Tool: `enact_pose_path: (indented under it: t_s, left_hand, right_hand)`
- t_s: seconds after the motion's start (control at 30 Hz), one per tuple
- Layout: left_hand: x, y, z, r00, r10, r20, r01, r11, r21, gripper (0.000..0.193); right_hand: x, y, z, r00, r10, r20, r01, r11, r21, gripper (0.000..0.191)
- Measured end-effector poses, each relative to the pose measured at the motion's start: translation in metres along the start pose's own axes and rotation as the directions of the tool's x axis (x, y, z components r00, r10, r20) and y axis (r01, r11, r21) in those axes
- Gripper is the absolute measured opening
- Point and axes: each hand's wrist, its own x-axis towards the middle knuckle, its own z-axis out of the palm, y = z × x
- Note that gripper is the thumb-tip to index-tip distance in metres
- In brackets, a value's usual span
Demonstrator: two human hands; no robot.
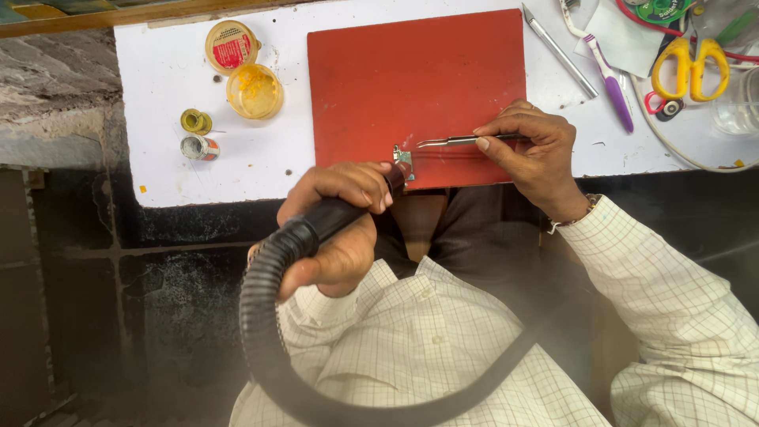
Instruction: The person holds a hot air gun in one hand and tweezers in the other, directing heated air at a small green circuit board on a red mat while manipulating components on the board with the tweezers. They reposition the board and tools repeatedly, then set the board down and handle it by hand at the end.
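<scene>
The left hand is curled tight around the black handle of a hot-air tool, whose ribbed black hose loops down and across the checked shirt. The wrist bends inward, so the nozzle points at a small metal-framed part lying on the near edge of the red mat. The right hand rests on the mat's right edge, fingers pinched closed on a pair of slim metal tweezers held almost level, tips aimed left and stopping just beside the part. The part sits between the two hands, at the nozzle's mouth; whether the nozzle touches it cannot be told, since the left fingers cover the tool's tip. The part is too small to make out in detail. On the white table lie two round yellow tins, two small spools, a metal-handled knife, a purple toothbrush and yellow scissors, cut off at the top edge.
</scene>
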Motion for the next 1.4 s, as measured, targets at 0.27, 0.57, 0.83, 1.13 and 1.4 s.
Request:
enact_pose_path:
  t_s: [0.27,0.57,0.83,1.13,1.4]
  left_hand:
    - [0.002,-0.005,-0.001,1.0,-0.03,0.007,0.03,0.999,-0.038,0.098]
    - [0.006,-0.008,-0.004,1.0,-0.006,0.009,0.007,0.999,-0.035,0.098]
    - [0.002,-0.003,-0.001,1.0,-0.024,0.009,0.024,0.999,-0.034,0.098]
    - [0.01,-0.012,-0.003,0.999,-0.037,0.006,0.037,0.996,-0.081,0.098]
    - [-0.001,0.0,-0.002,0.999,0.019,0.032,-0.018,1.0,-0.018,0.098]
  right_hand:
    - [-0.001,0.004,0.0,0.984,0.047,-0.17,-0.049,0.999,-0.01,0.009]
    - [0.019,0.035,-0.023,0.949,0.124,-0.29,-0.02,0.941,0.338,0.009]
    - [0.016,0.037,-0.022,0.956,0.113,-0.272,-0.029,0.954,0.297,0.008]
    - [0.016,0.035,-0.022,0.954,0.121,-0.275,-0.037,0.955,0.294,0.008]
    - [0.015,0.036,-0.022,0.958,0.12,-0.261,-0.045,0.96,0.276,0.007]
